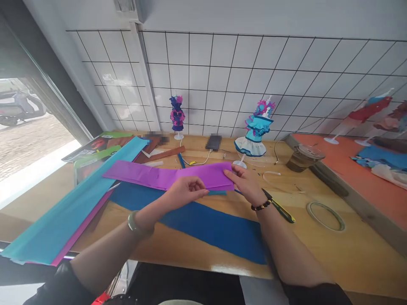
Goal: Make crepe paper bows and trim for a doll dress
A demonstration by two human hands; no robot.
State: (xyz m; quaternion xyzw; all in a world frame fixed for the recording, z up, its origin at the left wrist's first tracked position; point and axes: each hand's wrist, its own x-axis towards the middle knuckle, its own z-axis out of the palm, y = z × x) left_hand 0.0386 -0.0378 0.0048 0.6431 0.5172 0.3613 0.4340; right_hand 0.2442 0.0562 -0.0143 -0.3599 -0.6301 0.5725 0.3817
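A long purple paper strip (pixel 197 171), folded in layers, stretches across the middle of the table. Its right end is held in my right hand (pixel 244 180), thumb in front and fingers behind. My left hand (pixel 187 190) lies in front of the strip's lower edge, fingers curled towards the thumb; whether it pinches the paper I cannot tell. Beneath both hands a dark blue strip (pixel 219 231) lies flat on the wooden table (pixel 318 262). A light blue strip (pixel 79 199) runs diagonally at the left, with a purple sheet (pixel 84 233) under it.
A yellow-black utility knife (pixel 281 209) and a tape roll (pixel 326 216) lie at right, near a lidded drink cup (pixel 305 157). Two small dress forms, one purple and navy (pixel 177 114), one turquoise and white (pixel 256 129), stand by the tiled wall. A cabled dark device (pixel 213 142) sits between them.
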